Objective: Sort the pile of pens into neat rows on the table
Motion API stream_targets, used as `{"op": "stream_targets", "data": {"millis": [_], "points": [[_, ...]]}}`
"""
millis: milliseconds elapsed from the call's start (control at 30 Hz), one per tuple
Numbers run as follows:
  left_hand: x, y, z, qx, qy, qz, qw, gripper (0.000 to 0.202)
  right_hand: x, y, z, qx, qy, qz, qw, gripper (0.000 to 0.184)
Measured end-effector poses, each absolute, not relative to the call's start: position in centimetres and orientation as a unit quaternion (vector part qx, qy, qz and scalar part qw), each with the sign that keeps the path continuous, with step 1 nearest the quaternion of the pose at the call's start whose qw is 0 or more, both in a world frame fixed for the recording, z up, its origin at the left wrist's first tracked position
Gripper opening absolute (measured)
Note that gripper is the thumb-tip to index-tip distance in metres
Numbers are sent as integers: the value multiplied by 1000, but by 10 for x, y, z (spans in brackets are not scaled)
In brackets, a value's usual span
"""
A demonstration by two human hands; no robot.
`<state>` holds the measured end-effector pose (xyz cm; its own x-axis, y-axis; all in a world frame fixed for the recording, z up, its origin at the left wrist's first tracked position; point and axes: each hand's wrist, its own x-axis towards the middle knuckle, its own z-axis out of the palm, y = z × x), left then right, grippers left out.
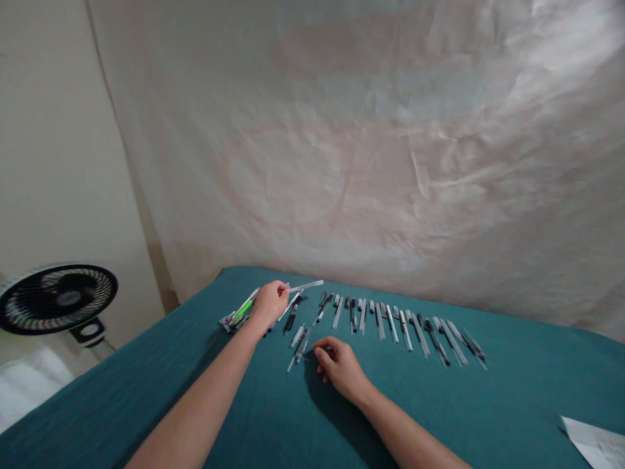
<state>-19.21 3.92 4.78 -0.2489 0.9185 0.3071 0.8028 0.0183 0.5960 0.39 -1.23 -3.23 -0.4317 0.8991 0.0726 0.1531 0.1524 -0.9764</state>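
Plain indoor room; home or small office, cannot tell which. Smooth pale wall (53, 143) at left. Large creased sheet (303, 163), faint pinkish shapes on it, hangs like curtain across whole back. Electric fan (58, 298), black and white with round grille, low at left beside table: everyday household or office sort. Broad table (463, 404) under teal cloth fills foreground. Desk items on it: pens (390, 319) in row, white paper (598, 446) near right edge. Light dim, brighter on sheet's upper right.

Reaching toward one o'clock, the left hand (271, 302) pinches; the right hand (342, 369), loosely curled, points toward ten o'clock.
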Motion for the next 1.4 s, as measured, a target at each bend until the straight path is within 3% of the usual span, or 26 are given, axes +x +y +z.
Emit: {"op": "stream_targets", "data": {"millis": [100,233,367,467,633,833,1233,1400], "points": [[-173,33,52,621,663,387,159,28,5,-9,-26,-374,-619,560,403,33],[-140,22,48,634,605,407,256,31,21,9,-8,-368,-477,593,534,40],[-112,11,37,589,535,431,425,28,50,33,14,-364,-359,530,676,41],[-97,1,32,575,493,409,509,28,67,44,23,-356,-335,506,711,41],[-81,-19,28,550,463,338,608,33,67,41,22,-366,-380,586,615,37],[-79,-37,16,442,448,405,663,33,47,23,2,-352,-486,677,425,35],[-90,-45,-12,315,447,476,689,21,41,14,-15,-358,-618,609,345,36],[-94,-43,-16,316,417,481,704,24,37,10,-15,-362,-610,601,367,39]]}}
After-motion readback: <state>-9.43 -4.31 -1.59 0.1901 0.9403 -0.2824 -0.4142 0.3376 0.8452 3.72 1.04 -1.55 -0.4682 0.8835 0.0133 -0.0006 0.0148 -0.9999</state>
